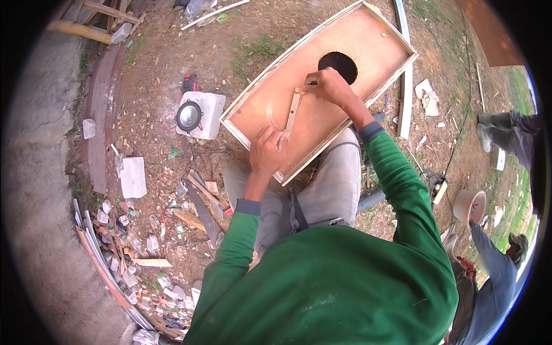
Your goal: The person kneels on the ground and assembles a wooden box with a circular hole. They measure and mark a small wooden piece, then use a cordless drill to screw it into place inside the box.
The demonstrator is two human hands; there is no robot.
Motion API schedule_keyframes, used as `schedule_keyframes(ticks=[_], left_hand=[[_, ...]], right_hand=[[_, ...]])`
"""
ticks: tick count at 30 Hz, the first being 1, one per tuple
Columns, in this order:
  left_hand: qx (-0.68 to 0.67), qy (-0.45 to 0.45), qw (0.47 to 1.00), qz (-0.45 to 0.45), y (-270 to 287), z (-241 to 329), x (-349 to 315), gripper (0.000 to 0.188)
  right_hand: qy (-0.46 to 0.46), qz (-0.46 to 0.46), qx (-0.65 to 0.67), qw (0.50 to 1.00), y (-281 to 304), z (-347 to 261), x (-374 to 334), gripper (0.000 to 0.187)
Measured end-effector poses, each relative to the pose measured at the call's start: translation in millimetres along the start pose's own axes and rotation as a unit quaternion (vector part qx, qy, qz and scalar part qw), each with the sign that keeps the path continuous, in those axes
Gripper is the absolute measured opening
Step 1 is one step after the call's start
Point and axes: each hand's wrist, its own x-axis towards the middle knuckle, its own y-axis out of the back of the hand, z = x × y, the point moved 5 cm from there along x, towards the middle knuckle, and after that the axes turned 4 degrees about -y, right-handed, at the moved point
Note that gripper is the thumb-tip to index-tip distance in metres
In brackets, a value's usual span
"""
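A shallow rectangular wooden box panel [253,109] with raised edge strips rests across my lap, tilted toward the upper right. A round dark hole [338,66] is cut through its far part. A narrow flat wooden strip [294,110] with a dark spot along it lies on the panel. My left hand [267,150] has its fingers closed at the strip's near end. At the far end, beside the round hole, my right hand [330,87] is closed in a pinch; what it grips is hidden. A faint curved line shows on the wood left of the strip.
A round speaker [189,117] sits on a white block [211,115] at left, near a red-and-black tool [189,82]. A handsaw [204,213] and scraps lie by my left leg. Another person [491,276] reaches to a bucket [468,206] at right; someone else's legs [512,123] stand beyond.
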Motion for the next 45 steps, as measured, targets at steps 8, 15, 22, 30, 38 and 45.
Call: schedule_keyframes(ticks=[8,15,22,30,38,45], left_hand=[[0.011,-0.059,0.998,-0.013,3.6,14.1,-18.3,0.028],[0.128,0.089,0.961,0.229,42.0,-50.2,22.6,0.048],[0.185,0.128,0.956,0.190,35.6,-66.6,40.0,0.044],[0.104,0.128,0.956,0.245,32.9,-81.3,38.6,0.038],[0.107,0.123,0.954,0.252,33.9,-79.7,41.3,0.038],[0.100,0.133,0.952,0.257,34.5,-97.6,47.0,0.037]], right_hand=[[-0.051,0.017,0.062,0.997,0.6,-5.4,-5.9,0.025],[-0.230,0.277,-0.043,0.932,-94.1,-70.1,-78.7,0.060],[-0.359,0.410,-0.114,0.831,-127.6,-95.7,-30.4,0.049],[-0.178,0.357,-0.177,0.900,-122.0,-78.9,-36.0,0.025],[0.039,0.177,-0.285,0.941,-109.1,-66.9,-31.7,0.035],[0.078,0.139,-0.272,0.949,-96.6,-84.5,-29.4,0.039]])
